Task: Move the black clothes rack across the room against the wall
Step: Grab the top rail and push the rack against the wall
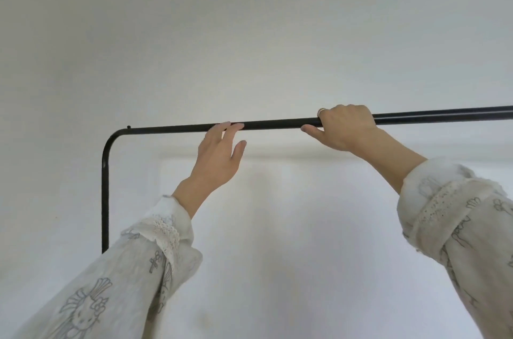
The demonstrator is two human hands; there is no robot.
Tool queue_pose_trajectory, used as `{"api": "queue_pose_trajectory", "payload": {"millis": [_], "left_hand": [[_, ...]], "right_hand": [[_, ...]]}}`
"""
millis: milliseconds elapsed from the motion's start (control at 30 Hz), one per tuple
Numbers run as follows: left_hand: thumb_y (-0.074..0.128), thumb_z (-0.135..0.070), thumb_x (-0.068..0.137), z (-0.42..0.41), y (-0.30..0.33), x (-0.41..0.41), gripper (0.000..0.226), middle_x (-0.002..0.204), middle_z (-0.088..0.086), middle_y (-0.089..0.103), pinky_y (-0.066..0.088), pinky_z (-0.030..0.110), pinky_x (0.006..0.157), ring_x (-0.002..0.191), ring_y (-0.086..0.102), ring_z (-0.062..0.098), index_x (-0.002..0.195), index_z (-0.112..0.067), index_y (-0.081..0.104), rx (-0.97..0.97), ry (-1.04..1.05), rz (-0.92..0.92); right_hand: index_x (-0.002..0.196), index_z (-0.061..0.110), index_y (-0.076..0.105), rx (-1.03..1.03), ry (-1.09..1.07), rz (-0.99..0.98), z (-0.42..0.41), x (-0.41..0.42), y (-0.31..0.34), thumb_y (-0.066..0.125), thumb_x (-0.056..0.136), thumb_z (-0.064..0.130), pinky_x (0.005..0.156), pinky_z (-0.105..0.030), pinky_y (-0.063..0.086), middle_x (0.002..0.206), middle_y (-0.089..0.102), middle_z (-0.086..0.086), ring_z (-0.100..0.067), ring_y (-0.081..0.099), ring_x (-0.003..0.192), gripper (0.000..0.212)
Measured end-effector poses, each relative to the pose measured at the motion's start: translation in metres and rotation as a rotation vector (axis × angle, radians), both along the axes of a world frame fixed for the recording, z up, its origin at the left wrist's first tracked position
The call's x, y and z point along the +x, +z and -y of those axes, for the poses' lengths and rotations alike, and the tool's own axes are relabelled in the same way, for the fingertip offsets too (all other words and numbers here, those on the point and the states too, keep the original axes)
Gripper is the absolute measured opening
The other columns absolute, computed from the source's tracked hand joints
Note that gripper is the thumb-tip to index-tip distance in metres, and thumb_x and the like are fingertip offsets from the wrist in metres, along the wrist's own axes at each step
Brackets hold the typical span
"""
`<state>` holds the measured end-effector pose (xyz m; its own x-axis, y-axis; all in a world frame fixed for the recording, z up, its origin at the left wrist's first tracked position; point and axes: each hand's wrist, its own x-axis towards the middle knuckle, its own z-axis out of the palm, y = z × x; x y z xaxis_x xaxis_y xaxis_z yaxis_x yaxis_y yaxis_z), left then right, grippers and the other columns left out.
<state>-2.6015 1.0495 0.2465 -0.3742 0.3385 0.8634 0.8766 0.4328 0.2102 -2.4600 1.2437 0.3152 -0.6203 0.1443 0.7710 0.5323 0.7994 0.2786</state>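
Note:
The black clothes rack [274,124] shows its thin top bar, which runs across the view at hand height, curves down at the left corner and continues as a vertical post. My right hand [344,127] is wrapped around the top bar right of centre, with a ring on one finger. My left hand [219,157] is raised to the bar left of centre. Its fingers are spread and only the fingertips touch the bar, without a closed grip. The rack's lower part and its right end are out of view.
A plain white wall [249,33] fills the view directly behind the rack. Below the bar a slightly raised, paler panel edge [277,155] crosses the wall. My pale patterned sleeves [125,283] cover the lower corners.

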Motion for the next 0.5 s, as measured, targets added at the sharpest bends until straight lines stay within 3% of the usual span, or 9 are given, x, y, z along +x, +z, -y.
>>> {"api": "queue_pose_trajectory", "payload": {"millis": [67,133,167,233,300,367,500], "left_hand": [[0.032,-0.032,0.096,-0.014,0.017,-0.017,0.043,0.149,0.01,0.029,0.009,0.048,0.116,0.142,0.012,0.028,0.138,-0.022,0.031,-0.062,0.063,-0.051],[0.026,-0.038,0.096,-0.03,0.035,-0.036,0.043,0.143,0.007,0.036,0.003,0.052,0.116,0.141,0.014,0.029,0.136,-0.026,0.033,-0.15,0.046,-0.013],[0.024,-0.042,0.096,-0.037,0.043,-0.043,0.042,0.131,0.006,0.046,0.005,0.053,0.114,0.136,0.025,0.029,0.132,-0.027,0.039,-0.201,0.017,0.01],[0.024,-0.047,0.094,-0.048,0.055,-0.054,0.041,0.094,0.0,0.056,0.026,0.047,0.102,0.108,0.049,0.028,0.114,-0.024,0.052,-0.262,-0.015,-0.019],[0.029,-0.049,0.093,-0.057,0.062,-0.064,0.04,0.071,-0.006,0.051,0.029,0.037,0.08,0.084,0.053,0.025,0.099,-0.021,0.056,-0.231,-0.04,-0.063],[0.032,-0.051,0.091,-0.065,0.062,-0.074,0.038,0.065,-0.009,0.048,0.024,0.034,0.078,0.076,0.049,0.021,0.09,-0.023,0.057,-0.164,-0.076,-0.05],[0.036,-0.053,0.09,-0.073,0.055,-0.096,0.036,0.064,-0.011,0.047,0.019,0.033,0.08,0.082,0.047,0.02,0.086,-0.026,0.059,-0.022,-0.142,-0.078]], "right_hand": [[0.066,0.011,0.052,-0.053,-0.021,0.016,-0.004,-0.007,0.009,0.034,0.083,0.071,0.052,-0.029,0.029,0.057,0.046,0.0,-0.021,0.045,0.054,0.065],[0.054,0.013,0.043,-0.16,-0.012,0.054,-0.008,-0.015,0.018,0.039,0.074,0.078,0.049,-0.027,0.028,0.053,0.047,0.0,-0.018,0.044,0.049,0.069],[0.053,0.013,0.041,-0.221,-0.003,0.064,-0.012,-0.02,0.022,0.042,0.071,0.08,0.049,-0.027,0.028,0.053,0.046,0.0,-0.018,0.044,0.048,0.07],[0.052,0.014,0.039,-0.254,0.002,0.046,-0.017,-0.025,0.023,0.046,0.066,0.083,0.047,-0.027,0.027,0.052,0.044,0.001,-0.018,0.042,0.047,0.071],[0.05,0.014,0.038,-0.149,-0.032,0.001,-0.023,-0.032,0.018,0.045,0.065,0.084,0.045,-0.026,0.026,0.05,0.042,0.001,-0.018,0.04,0.044,0.072],[0.049,0.014,0.037,-0.022,-0.082,-0.036,-0.027,-0.039,0.012,0.042,0.068,0.083,0.043,-0.026,0.023,0.047,0.04,0.0,-0.017,0.036,0.041,0.072],[0.05,0.013,0.035,0.069,-0.121,-0.107,-0.032,-0.057,0.008,0.043,0.07,0.081,0.043,-0.026,0.017,0.043,0.034,0.0,-0.017,0.029,0.039,0.072]]}}
